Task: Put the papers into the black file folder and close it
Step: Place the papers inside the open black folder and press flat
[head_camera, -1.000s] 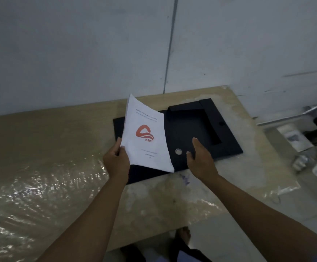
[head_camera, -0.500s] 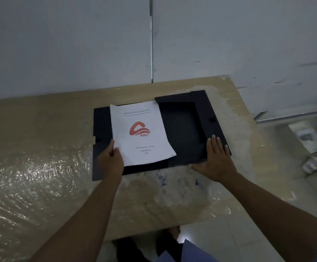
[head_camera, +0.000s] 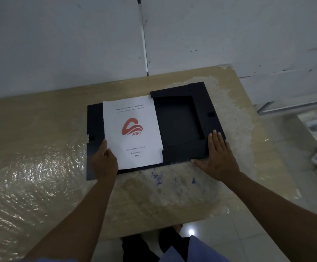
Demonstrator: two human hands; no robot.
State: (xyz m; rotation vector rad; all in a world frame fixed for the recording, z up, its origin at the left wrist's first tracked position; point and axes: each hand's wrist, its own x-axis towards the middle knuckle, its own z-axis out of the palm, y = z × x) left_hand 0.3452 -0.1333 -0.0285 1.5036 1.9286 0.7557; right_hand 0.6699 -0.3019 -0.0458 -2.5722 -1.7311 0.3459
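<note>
Papers lie on the open black file folder near the table's far right corner; our left hand pinches their near-left corner to square them, while our right hand, fingers spread flat, pins the folder's near-right corner steady.

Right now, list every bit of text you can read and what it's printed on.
All on the top paper:
"PROPOSAL PENAWARAN KERJASAMA", the heading
A smaller line under it: too blurred to read
"ABC", in the red logo
"LPK ASIA BUDAYA CENTER": blurred, uncertain
"TANGERANG"
"2025"
No text shows on the folder or the table.
</note>
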